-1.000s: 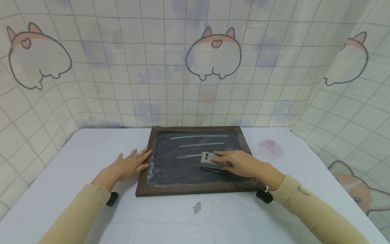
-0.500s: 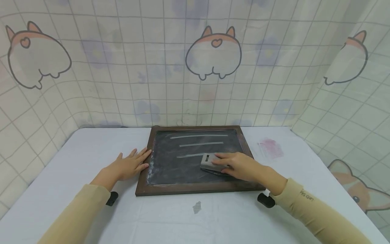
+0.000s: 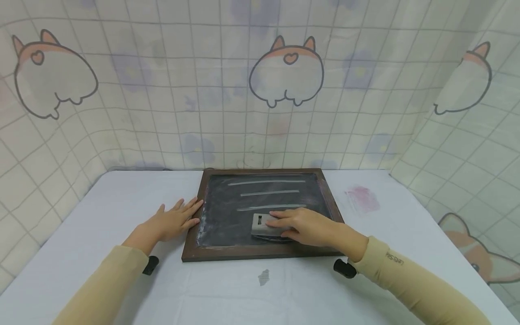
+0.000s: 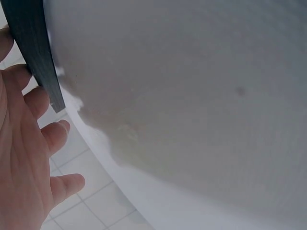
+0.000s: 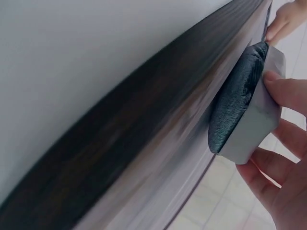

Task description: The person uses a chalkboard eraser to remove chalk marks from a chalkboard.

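A blackboard [image 3: 227,225] in a brown wooden frame lies on the table, with three white chalk lines across its dark surface. My right hand [image 3: 306,227] grips a grey board eraser [image 3: 264,225] from the right side, on the board below the lowest line. In the right wrist view, the thumb and fingers hold the pale body of the eraser [image 5: 259,120], and its dark felt pad faces the board. Spread out, the fingers of my left hand [image 3: 170,223] rest on the left side of the frame. The left wrist view has these fingers against the dark frame edge [image 4: 36,57].
The board lies on a white-covered table [image 3: 227,298]. A pink smudge [image 3: 363,198] marks the cloth to the right, and a grey patch [image 3: 263,277] shows in front of the board. Behind stands a checked curtain [image 3: 170,113] with printed corgis.
My right hand has slid the eraser left and slightly toward me, so the right end of the lowest chalk line now shows. The left hand stays where it was.
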Demonstrator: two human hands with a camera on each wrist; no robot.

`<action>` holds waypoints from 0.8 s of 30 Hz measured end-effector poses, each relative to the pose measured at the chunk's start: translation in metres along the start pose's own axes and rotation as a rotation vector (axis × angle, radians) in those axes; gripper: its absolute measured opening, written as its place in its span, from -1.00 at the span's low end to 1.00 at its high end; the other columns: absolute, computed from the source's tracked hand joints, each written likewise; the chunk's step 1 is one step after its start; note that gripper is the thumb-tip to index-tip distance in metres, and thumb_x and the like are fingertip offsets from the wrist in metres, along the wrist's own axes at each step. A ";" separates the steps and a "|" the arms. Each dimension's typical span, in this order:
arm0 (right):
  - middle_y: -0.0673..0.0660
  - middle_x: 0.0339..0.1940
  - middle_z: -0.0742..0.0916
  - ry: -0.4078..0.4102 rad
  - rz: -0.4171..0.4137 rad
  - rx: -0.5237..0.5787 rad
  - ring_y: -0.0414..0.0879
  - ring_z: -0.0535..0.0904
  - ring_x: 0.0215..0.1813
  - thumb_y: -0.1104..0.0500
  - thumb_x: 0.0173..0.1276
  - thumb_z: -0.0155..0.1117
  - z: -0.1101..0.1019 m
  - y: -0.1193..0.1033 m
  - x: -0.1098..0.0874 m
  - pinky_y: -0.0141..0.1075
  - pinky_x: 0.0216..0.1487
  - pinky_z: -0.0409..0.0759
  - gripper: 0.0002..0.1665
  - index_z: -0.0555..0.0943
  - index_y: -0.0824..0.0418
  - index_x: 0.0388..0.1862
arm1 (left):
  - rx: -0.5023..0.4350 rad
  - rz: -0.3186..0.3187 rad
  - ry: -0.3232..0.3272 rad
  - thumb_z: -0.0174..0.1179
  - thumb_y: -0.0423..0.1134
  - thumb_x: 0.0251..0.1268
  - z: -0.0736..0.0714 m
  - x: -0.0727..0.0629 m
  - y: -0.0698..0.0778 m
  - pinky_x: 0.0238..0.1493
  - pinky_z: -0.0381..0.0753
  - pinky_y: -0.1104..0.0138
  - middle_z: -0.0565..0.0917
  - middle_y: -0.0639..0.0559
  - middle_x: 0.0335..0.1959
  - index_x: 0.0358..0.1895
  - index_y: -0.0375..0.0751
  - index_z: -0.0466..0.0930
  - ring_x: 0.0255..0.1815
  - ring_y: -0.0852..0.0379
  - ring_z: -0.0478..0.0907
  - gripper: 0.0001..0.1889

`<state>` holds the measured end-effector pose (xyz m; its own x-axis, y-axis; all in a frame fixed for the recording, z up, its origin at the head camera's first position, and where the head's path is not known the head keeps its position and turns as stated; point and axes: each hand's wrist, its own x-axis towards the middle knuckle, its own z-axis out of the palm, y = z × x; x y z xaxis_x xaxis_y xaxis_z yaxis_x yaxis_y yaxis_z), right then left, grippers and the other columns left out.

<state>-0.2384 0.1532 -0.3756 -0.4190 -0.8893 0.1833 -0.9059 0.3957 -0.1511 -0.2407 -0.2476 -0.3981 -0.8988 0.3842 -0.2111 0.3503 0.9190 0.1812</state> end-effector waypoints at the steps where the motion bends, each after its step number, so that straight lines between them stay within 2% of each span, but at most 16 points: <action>1: 0.36 0.39 0.56 0.005 0.009 -0.001 0.11 0.71 0.12 0.30 0.39 0.43 0.000 0.003 -0.002 -0.21 0.04 0.70 -0.40 0.56 0.25 0.40 | -0.002 0.001 0.000 -0.19 0.17 0.69 0.000 0.000 0.000 0.37 -0.16 -0.51 -0.01 -0.22 0.67 0.67 -0.14 -0.03 0.60 -0.42 -0.04 -0.28; 3: 0.36 0.38 0.57 0.020 0.030 0.002 0.05 0.77 -0.08 0.31 0.38 0.43 0.000 0.008 -0.006 -0.24 -0.05 0.69 -0.40 0.57 0.25 0.40 | -0.006 0.002 0.002 -0.19 0.16 0.69 -0.001 -0.001 0.001 0.38 -0.17 -0.50 0.00 -0.22 0.67 0.67 -0.14 -0.03 0.60 -0.42 -0.04 -0.29; 5: 0.36 0.37 0.58 0.036 0.050 -0.006 0.06 0.77 -0.14 0.32 0.37 0.44 0.000 0.015 -0.010 -0.23 -0.06 0.69 -0.41 0.58 0.26 0.38 | -0.007 0.003 0.003 -0.19 0.17 0.68 -0.002 -0.001 0.001 0.38 -0.16 -0.50 0.00 -0.22 0.67 0.67 -0.14 -0.03 0.60 -0.42 -0.03 -0.28; 7: 0.36 0.37 0.57 0.044 0.086 0.000 -0.02 0.74 -0.30 0.34 0.36 0.43 -0.003 0.020 -0.016 -0.24 -0.13 0.67 -0.41 0.59 0.26 0.37 | -0.008 0.003 0.002 -0.19 0.17 0.68 -0.002 -0.002 0.001 0.38 -0.17 -0.51 0.00 -0.22 0.67 0.67 -0.15 -0.03 0.60 -0.43 -0.04 -0.28; 9: 0.37 0.37 0.57 0.050 0.132 -0.010 -0.10 0.71 -0.35 0.34 0.36 0.44 -0.005 0.025 -0.023 -0.26 -0.18 0.64 -0.42 0.60 0.26 0.37 | -0.007 0.003 0.000 -0.19 0.16 0.69 -0.001 -0.002 0.000 0.38 -0.17 -0.51 -0.01 -0.22 0.67 0.67 -0.15 -0.04 0.60 -0.42 -0.04 -0.28; 11: 0.39 0.37 0.57 0.053 0.189 -0.016 -0.24 0.59 -0.51 0.35 0.35 0.44 -0.008 0.031 -0.030 -0.31 -0.29 0.58 -0.41 0.59 0.27 0.37 | -0.004 0.005 0.001 -0.19 0.16 0.69 -0.001 -0.002 0.000 0.37 -0.17 -0.51 -0.01 -0.22 0.67 0.67 -0.15 -0.04 0.60 -0.42 -0.04 -0.29; 12: 0.40 0.37 0.56 0.059 0.223 -0.020 -0.31 0.46 -0.60 0.35 0.35 0.44 -0.009 0.033 -0.033 -0.34 -0.36 0.51 -0.41 0.60 0.27 0.36 | -0.004 0.006 0.002 -0.19 0.16 0.69 -0.001 -0.002 0.000 0.37 -0.17 -0.51 -0.01 -0.22 0.67 0.68 -0.15 -0.04 0.60 -0.42 -0.04 -0.29; 15: 0.44 0.33 0.58 0.095 0.338 -0.073 -0.35 0.27 -0.70 0.37 0.32 0.45 -0.013 0.040 -0.040 -0.39 -0.50 0.38 -0.41 0.61 0.29 0.34 | 0.003 0.009 0.008 -0.19 0.16 0.69 -0.001 -0.001 -0.001 0.37 -0.15 -0.51 0.00 -0.22 0.67 0.67 -0.15 -0.03 0.60 -0.42 -0.03 -0.29; 19: 0.48 0.29 0.59 0.140 0.461 -0.131 -0.30 0.11 -0.76 0.40 0.31 0.43 -0.013 0.044 -0.044 -0.41 -0.63 0.23 -0.44 0.62 0.30 0.31 | 0.000 0.008 0.008 -0.19 0.15 0.69 -0.001 -0.002 0.000 0.38 -0.16 -0.50 0.00 -0.22 0.67 0.67 -0.15 -0.03 0.60 -0.42 -0.03 -0.29; 21: 0.49 0.27 0.61 0.159 0.481 -0.159 -0.28 0.10 -0.78 0.41 0.31 0.43 -0.011 0.043 -0.043 -0.40 -0.65 0.20 -0.45 0.64 0.29 0.29 | -0.003 0.009 0.006 -0.19 0.14 0.69 -0.001 -0.002 0.001 0.38 -0.17 -0.50 -0.01 -0.22 0.67 0.68 -0.15 -0.03 0.60 -0.42 -0.04 -0.30; 24: 0.48 0.22 0.64 0.190 0.477 -0.201 -0.22 0.22 -0.79 0.42 0.27 0.45 -0.008 0.042 -0.037 -0.36 -0.65 0.22 -0.48 0.67 0.29 0.24 | -0.004 0.010 0.009 -0.18 0.14 0.69 -0.001 -0.001 0.000 0.38 -0.16 -0.50 0.01 -0.23 0.66 0.67 -0.16 -0.03 0.60 -0.42 -0.04 -0.30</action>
<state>-0.2612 0.2045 -0.3811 -0.7729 -0.5509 0.3148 -0.5989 0.7973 -0.0752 -0.2395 -0.2478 -0.3970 -0.8978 0.3921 -0.2004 0.3579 0.9149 0.1868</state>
